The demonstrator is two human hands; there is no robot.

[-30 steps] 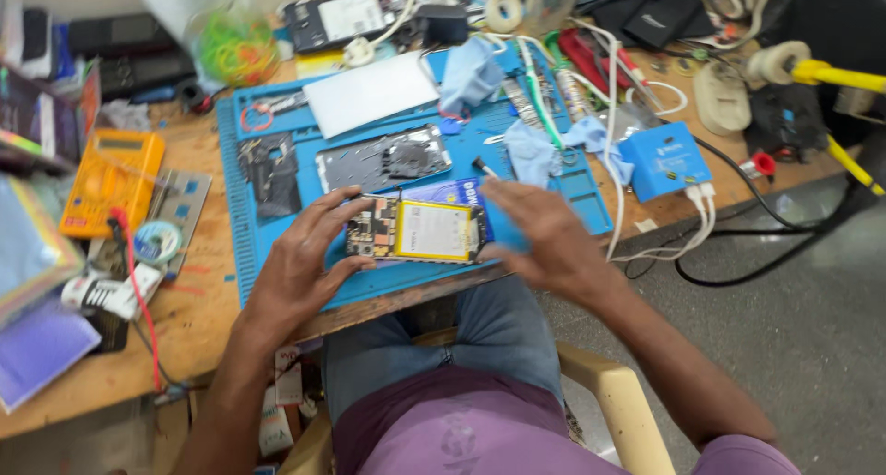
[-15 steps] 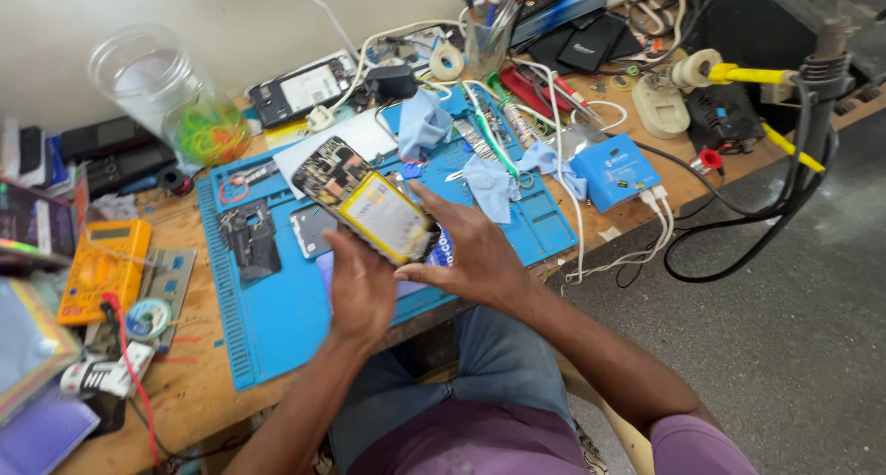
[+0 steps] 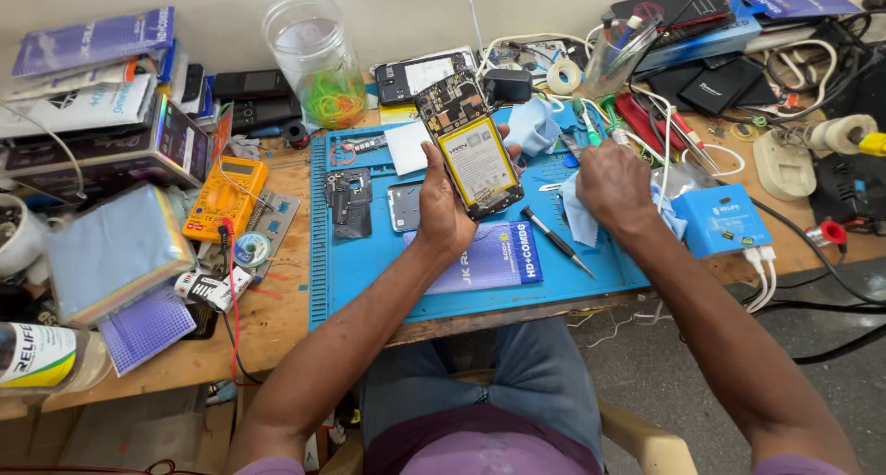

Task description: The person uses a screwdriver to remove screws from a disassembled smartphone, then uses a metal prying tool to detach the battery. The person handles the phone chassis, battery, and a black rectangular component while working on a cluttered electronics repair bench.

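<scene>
Hands at a repair bench, seen from our head camera. Our left hand [image 3: 443,212] grips an opened smartphone [image 3: 469,143], back cover off, lifted and tilted toward us so its battery [image 3: 477,160] and circuit board show. At three o'clock from the phone, our right hand [image 3: 611,181] presses down on a light blue cloth [image 3: 580,218]; we cannot tell whether it is clenched. A screwdriver [image 3: 554,240] lies between them on the blue work mat [image 3: 369,272]. At nine o'clock sits a yellow multimeter [image 3: 224,196]; at eleven o'clock, a clear jar [image 3: 317,60]. The wooden table [image 3: 277,323] is cluttered, against a pale wall.
</scene>
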